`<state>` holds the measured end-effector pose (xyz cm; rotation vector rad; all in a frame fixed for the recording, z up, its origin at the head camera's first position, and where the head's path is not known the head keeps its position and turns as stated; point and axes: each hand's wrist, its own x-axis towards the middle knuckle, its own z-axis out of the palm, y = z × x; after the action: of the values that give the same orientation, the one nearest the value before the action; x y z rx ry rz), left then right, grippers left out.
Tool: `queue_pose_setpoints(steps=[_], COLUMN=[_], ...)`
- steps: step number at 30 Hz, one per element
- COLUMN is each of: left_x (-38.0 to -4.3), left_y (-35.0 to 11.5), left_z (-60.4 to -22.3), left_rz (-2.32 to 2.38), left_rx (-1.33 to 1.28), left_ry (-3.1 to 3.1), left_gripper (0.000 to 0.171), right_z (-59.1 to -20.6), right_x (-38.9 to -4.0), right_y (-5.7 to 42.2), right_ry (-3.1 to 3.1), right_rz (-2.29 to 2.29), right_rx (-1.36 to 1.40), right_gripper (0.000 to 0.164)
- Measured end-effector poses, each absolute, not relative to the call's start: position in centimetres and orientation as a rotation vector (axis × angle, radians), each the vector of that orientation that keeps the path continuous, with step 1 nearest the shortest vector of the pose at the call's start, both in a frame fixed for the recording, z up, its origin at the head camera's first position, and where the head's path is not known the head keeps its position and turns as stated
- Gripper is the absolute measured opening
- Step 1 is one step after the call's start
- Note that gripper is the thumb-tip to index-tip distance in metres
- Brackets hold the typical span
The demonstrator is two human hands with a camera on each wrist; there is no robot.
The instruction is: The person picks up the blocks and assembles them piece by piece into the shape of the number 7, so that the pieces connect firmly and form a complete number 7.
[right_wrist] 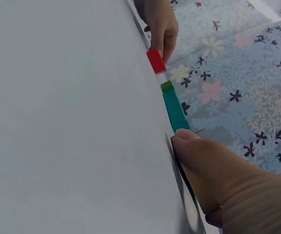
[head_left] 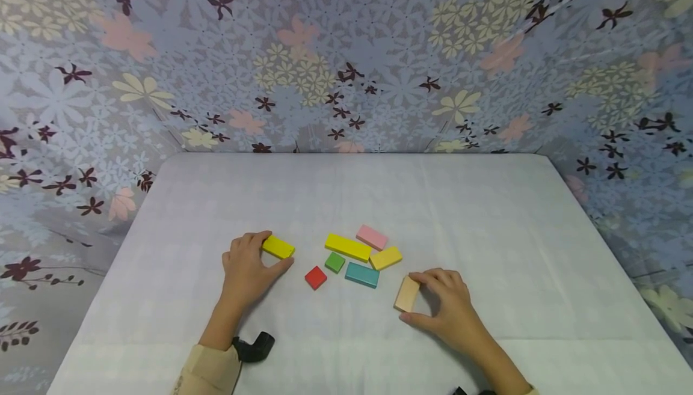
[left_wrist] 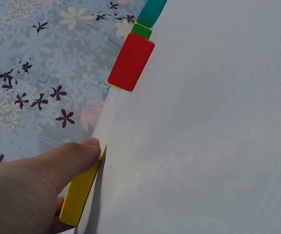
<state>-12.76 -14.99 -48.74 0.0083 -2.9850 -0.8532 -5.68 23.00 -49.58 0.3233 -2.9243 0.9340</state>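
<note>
My left hand pinches a yellow block by its two ends, thumb at the near end and fingers at the far one. On the right, my right hand holds a plain wooden block the same way. Between the hands lie a red block, a green block, a teal block, a long yellow block, a pale yellow block and a pink block. In the left wrist view the thumb presses the end of the yellow block.
A white cloth covers the table under the blocks. Floral fabric hangs behind and at both sides. A black strap piece sticks out beside the left wrist.
</note>
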Motion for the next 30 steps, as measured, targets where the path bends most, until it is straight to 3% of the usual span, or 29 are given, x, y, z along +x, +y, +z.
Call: queue_pose_setpoints(steps=[14,30], left_x=[-12.9,-12.9], left_y=[-15.0,-13.8], left_z=[-48.1,-46.2], left_rz=[-0.915,-0.864], left_rx=[0.086,-0.028], left_ry=[-2.928,-2.841], left_gripper=[0.07,0.067], right_z=[-50.3,-51.0], right_x=[-4.4,-4.3], right_y=[23.6,23.8], right_ry=[-2.892,-2.814], right_rz=[0.934,0.951], right_rx=[0.375,0.423], right_gripper=[0.068,0.07])
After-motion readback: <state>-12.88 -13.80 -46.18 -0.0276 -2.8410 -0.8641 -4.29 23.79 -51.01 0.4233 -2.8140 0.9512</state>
